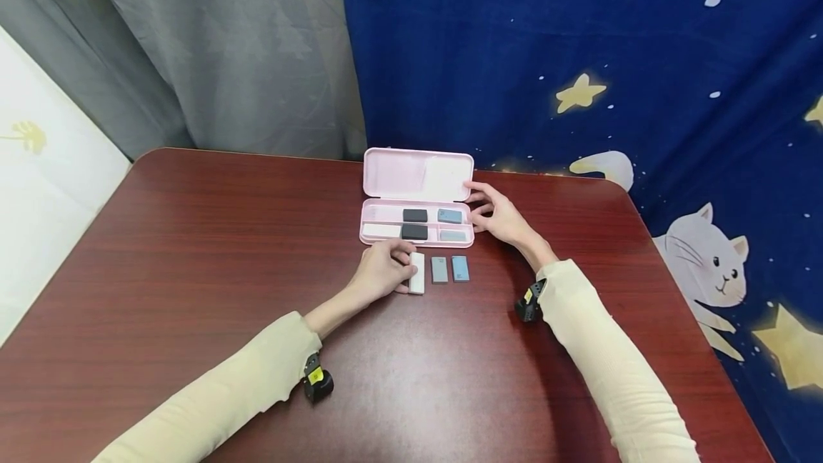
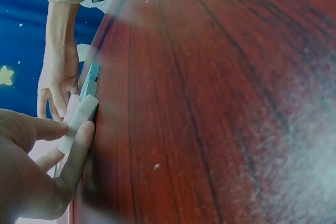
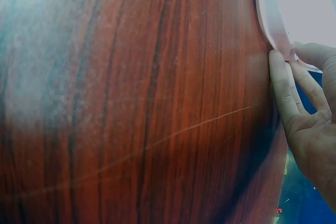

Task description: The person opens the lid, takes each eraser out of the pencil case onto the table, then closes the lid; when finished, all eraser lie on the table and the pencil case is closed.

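Note:
A white rectangular block (image 1: 416,274) stands before the pink case, its end raised in the left wrist view. My left hand (image 1: 383,268) pinches it, thumb on one side and fingers on the other. Beside it lie a grey block (image 1: 439,270) and a blue block (image 1: 460,269). The pink case (image 1: 364,211) is unfolded, its lid (image 1: 392,173) tipped back. At the case's right end, my right hand (image 1: 504,220) rests with loosely extended fingers, one reaching the lid and others touching the tray's side. The right wrist view shows these fingers (image 3: 283,85) at the case's corner.
Inside the case sit two black blocks (image 1: 414,232), a blue-grey block (image 1: 449,216), a pale grey block (image 1: 453,236) and a white piece (image 1: 381,230). A dark red wooden table (image 1: 225,249) carries everything. Grey and blue curtains (image 1: 514,56) hang behind its far edge.

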